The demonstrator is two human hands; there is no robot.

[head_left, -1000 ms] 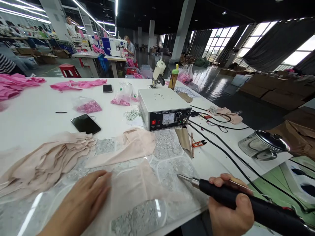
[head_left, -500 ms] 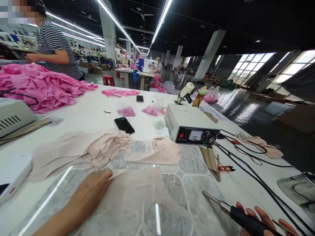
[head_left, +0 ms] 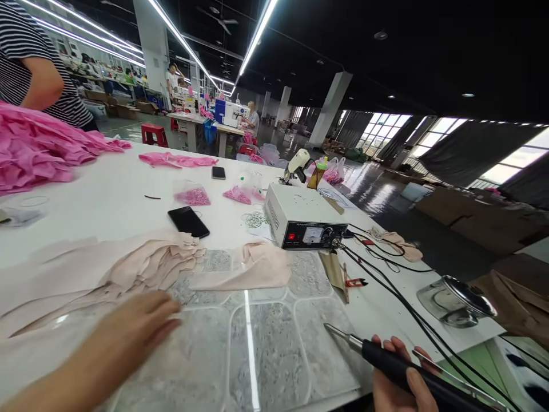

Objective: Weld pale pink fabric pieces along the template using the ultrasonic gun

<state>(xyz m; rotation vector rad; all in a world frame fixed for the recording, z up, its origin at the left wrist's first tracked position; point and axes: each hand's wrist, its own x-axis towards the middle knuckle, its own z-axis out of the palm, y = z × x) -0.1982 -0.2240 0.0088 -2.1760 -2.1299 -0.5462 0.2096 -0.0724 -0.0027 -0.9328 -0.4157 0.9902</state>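
My right hand (head_left: 401, 366) is closed around a soldering-iron-like tool (head_left: 386, 357) with a black handle and a slim metal tip. The tip points left over a grey stone-patterned mat (head_left: 270, 343). A thin metal strip, perhaps tweezers, also lies along this hand. Blurred by motion, my left hand (head_left: 128, 326) is over the mat's left side, beside a stack of beige fabric pieces (head_left: 146, 260). Whether its fingers pinch cloth is not clear. More pale cloth (head_left: 26, 372) lies left of that wrist. A folded beige piece (head_left: 257, 266) rests on the mat's far part.
A white control box (head_left: 306, 214) with black cables stands behind the mat. Nearby are orange-handled snips (head_left: 355, 282) and a lidded clear jar (head_left: 454, 300). Phones, bags of pink bits (head_left: 193, 194) and a pink fabric heap (head_left: 38, 149) lie farther back. A person in stripes stands at left.
The beige piece that lay across the mat's middle has gone from there. My left hand has moved left. The view has turned right; the tool stays in my right hand.
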